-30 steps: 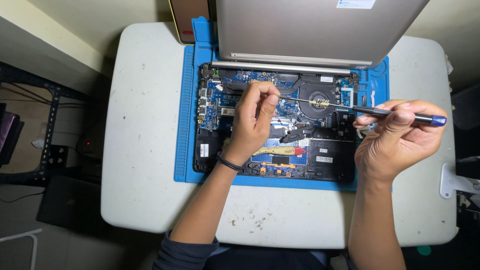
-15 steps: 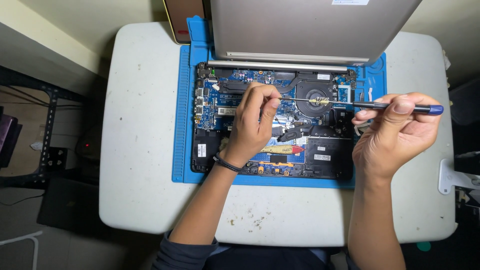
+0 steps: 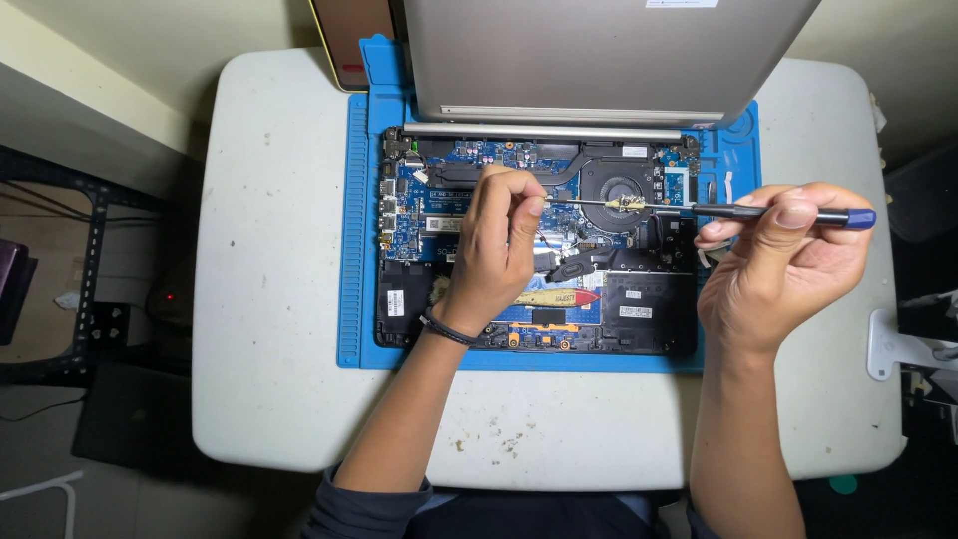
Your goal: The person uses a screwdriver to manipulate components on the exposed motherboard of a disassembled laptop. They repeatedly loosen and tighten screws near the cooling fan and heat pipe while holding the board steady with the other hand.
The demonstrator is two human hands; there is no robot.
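Right hand (image 3: 783,265) grasping screwdriver (image 3: 738,211), left hand (image 3: 499,245) pinching its tip, red-yellow label (image 3: 561,297) on opened laptop (image 3: 539,250)

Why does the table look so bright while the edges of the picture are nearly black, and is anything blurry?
Head view: light falls from above onto the white table and the opened laptop, so the floor on both sides sinks into shadow. The left hand, right hand and screwdriver look sharp. The table's edges bow slightly, a wide-lens effect.
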